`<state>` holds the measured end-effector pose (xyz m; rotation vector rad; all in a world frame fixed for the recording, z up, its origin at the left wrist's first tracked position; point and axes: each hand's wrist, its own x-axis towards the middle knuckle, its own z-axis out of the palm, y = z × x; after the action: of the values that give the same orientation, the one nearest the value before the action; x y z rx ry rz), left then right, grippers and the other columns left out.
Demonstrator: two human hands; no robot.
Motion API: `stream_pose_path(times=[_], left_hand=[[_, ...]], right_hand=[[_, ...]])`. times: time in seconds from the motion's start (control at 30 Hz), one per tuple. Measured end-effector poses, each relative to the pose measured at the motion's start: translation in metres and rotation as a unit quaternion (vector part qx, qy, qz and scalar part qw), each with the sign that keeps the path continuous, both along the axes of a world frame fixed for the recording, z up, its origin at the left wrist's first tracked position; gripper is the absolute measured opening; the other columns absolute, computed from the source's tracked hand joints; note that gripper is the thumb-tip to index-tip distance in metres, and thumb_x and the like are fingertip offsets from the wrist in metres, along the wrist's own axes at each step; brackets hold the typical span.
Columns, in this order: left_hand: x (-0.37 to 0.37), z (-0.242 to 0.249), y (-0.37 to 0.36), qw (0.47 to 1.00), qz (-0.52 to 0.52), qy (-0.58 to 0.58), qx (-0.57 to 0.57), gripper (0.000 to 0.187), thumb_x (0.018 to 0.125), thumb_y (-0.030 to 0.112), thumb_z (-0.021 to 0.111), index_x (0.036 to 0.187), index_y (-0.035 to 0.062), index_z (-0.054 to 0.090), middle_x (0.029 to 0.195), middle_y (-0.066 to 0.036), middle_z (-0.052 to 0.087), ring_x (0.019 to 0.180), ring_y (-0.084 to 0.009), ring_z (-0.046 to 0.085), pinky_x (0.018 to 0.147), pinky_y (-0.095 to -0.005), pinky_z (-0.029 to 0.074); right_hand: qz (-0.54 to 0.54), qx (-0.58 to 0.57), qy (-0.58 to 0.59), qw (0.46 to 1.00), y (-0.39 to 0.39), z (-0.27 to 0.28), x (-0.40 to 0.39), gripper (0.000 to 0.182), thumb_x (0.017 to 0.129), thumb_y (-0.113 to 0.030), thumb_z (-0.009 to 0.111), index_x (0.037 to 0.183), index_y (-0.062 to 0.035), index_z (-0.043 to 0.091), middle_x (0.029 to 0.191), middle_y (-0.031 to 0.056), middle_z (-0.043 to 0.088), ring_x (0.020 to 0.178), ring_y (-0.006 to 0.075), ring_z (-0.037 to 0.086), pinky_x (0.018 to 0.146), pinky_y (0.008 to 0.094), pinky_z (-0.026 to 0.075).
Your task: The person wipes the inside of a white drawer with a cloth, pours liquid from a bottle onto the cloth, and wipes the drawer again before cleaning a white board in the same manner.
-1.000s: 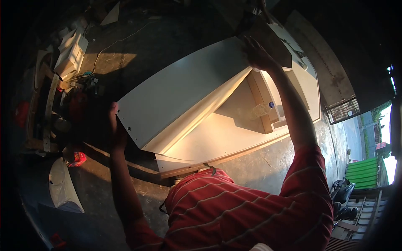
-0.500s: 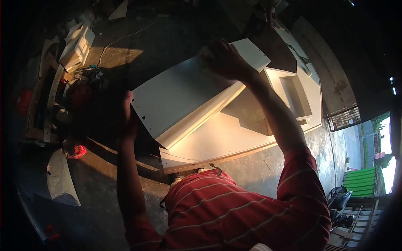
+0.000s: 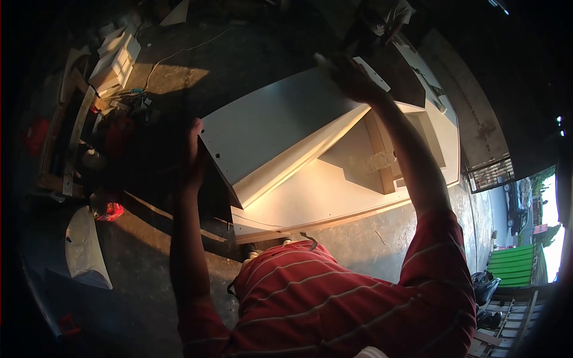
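A long white board (image 3: 268,119) with holes near its ends is tilted over a large white panel (image 3: 286,218) with wooden edges. My left hand (image 3: 192,156) grips the board's left end, its thumb at the corner; the other fingers are in shadow. Above the board's far right part, my right hand (image 3: 356,80) is dark, with its fingers closed. A small pale thing (image 3: 322,61) shows at its fingertips, too dim to name. Under my right forearm, a wooden divider (image 3: 387,179) stands on the panel beside a clear, crumpled-looking piece (image 3: 381,160).
Another person (image 3: 391,18) is at the far top. White boxes (image 3: 113,65) and a wooden frame (image 3: 74,131) stand at left, near a red packet (image 3: 110,211). A curved white piece (image 3: 86,250) lies at lower left. A green container (image 3: 512,267) shows outside.
My right hand has slid right and away along the board. The board and my left hand have shifted slightly right in view. A person has come into sight at the top.
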<state>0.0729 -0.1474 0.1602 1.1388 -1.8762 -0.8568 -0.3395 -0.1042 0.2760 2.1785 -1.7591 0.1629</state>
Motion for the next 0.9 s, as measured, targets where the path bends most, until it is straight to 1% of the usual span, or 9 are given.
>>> stream_pose_path(times=[0.13, 0.17, 0.4, 0.43, 0.47, 0.53, 0.63, 0.8, 0.9], left_hand=[[-0.01, 0.007, 0.006, 0.995, -0.074, 0.068, 0.005, 0.072, 0.095, 0.054, 0.038, 0.142, 0.0012, 0.026, 0.149, -0.019, 0.026, 0.14, -0.03, 0.023, 0.113, -0.0423, 0.018], [-0.013, -0.037, -0.02, 0.985, -0.11, 0.132, -0.008, 0.065, 0.097, 0.047, 0.039, 0.141, 0.0011, 0.028, 0.148, -0.02, 0.028, 0.139, -0.0297, 0.025, 0.113, -0.0416, 0.019], [-0.001, -0.057, -0.039, 0.892, -0.167, 0.376, 0.187, 0.069, 0.094, 0.05, 0.044, 0.142, 0.0034, 0.029, 0.146, -0.016, 0.032, 0.138, -0.026, 0.026, 0.112, -0.0392, 0.022], [-0.002, -0.083, -0.037, 0.994, -0.019, 0.072, -0.078, 0.069, 0.093, 0.046, 0.046, 0.144, 0.0051, 0.024, 0.145, -0.014, 0.031, 0.138, -0.0249, 0.026, 0.112, -0.0364, 0.024], [0.001, -0.075, -0.033, 0.995, -0.016, 0.067, -0.079, 0.069, 0.093, 0.046, 0.046, 0.144, 0.0051, 0.024, 0.145, -0.014, 0.031, 0.138, -0.0249, 0.026, 0.112, -0.0364, 0.024], [-0.002, -0.05, -0.021, 0.942, 0.013, 0.0, -0.334, 0.07, 0.092, 0.041, 0.049, 0.145, 0.0052, 0.02, 0.146, -0.013, 0.029, 0.139, -0.0247, 0.024, 0.112, -0.035, 0.024], [-0.006, -0.051, -0.021, 0.966, -0.002, 0.12, -0.231, 0.069, 0.09, 0.036, 0.051, 0.144, 0.0034, 0.022, 0.145, -0.013, 0.031, 0.135, -0.0259, 0.03, 0.11, -0.0366, 0.026], [-0.01, -0.079, -0.05, 0.909, -0.128, 0.358, 0.17, 0.066, 0.085, -0.003, 0.056, 0.142, 0.0001, 0.023, 0.144, -0.022, 0.03, 0.138, -0.0286, 0.025, 0.112, -0.0389, 0.02], [-0.013, -0.047, -0.018, 0.932, -0.106, 0.335, 0.088, 0.058, 0.091, 0.006, 0.053, 0.141, 0.0019, 0.024, 0.136, -0.018, 0.039, 0.129, -0.0257, 0.033, 0.107, -0.0377, 0.025]], right_hand=[[-0.106, -0.008, 0.024, 0.994, 0.007, -0.003, -0.076, 0.058, 0.085, -0.018, 0.052, 0.141, -0.0132, 0.035, 0.136, 0.0174, 0.042, 0.13, 0.0354, 0.035, 0.106, 0.046, 0.033], [-0.135, 0.013, 0.028, 0.99, 0.006, -0.001, -0.069, 0.059, 0.084, -0.015, 0.053, 0.14, -0.0118, 0.035, 0.137, 0.0185, 0.042, 0.131, 0.0358, 0.035, 0.107, 0.0457, 0.032], [0.235, -0.095, -0.09, 0.963, 0.049, 0.001, 0.209, 0.04, 0.08, -0.017, 0.061, 0.119, -0.0083, 0.06, 0.131, 0.0154, 0.05, 0.128, 0.0339, 0.041, 0.108, 0.045, 0.032], [0.256, -0.098, -0.147, 0.95, 0.052, -0.003, 0.238, 0.035, 0.08, -0.017, 0.062, 0.114, -0.008, 0.063, 0.131, 0.0148, 0.05, 0.127, 0.033, 0.042, 0.107, 0.0442, 0.034], [0.277, -0.101, -0.203, 0.934, 0.055, -0.004, 0.256, 0.031, 0.08, -0.018, 0.062, 0.109, -0.0077, 0.067, 0.132, 0.0142, 0.05, 0.127, 0.0321, 0.043, 0.106, 0.0433, 0.036], [0.297, -0.092, -0.115, 0.944, 0.059, 0.003, 0.261, 0.033, 0.079, -0.017, 0.063, 0.111, -0.0074, 0.065, 0.131, 0.0131, 0.051, 0.125, 0.0317, 0.045, 0.104, 0.0419, 0.039], [0.412, -0.118, -0.11, 0.897, 0.044, 0.004, 0.223, 0.036, 0.076, -0.018, 0.062, 0.109, -0.002, 0.063, 0.125, 0.0148, 0.055, 0.122, 0.0321, 0.048, 0.101, 0.0406, 0.042], [0.281, -0.079, -0.049, 0.955, 0.056, 0.006, 0.178, 0.034, 0.083, -0.02, 0.058, 0.113, -0.0034, 0.061, 0.134, 0.0156, 0.048, 0.129, 0.0301, 0.04, 0.108, 0.0406, 0.033], [0.254, -0.057, -0.053, 0.964, 0.089, 0.012, 0.195, 0.041, 0.086, -0.022, 0.057, 0.123, -0.005, 0.057, 0.138, 0.0135, 0.045, 0.131, 0.0267, 0.039, 0.109, 0.0382, 0.032]])
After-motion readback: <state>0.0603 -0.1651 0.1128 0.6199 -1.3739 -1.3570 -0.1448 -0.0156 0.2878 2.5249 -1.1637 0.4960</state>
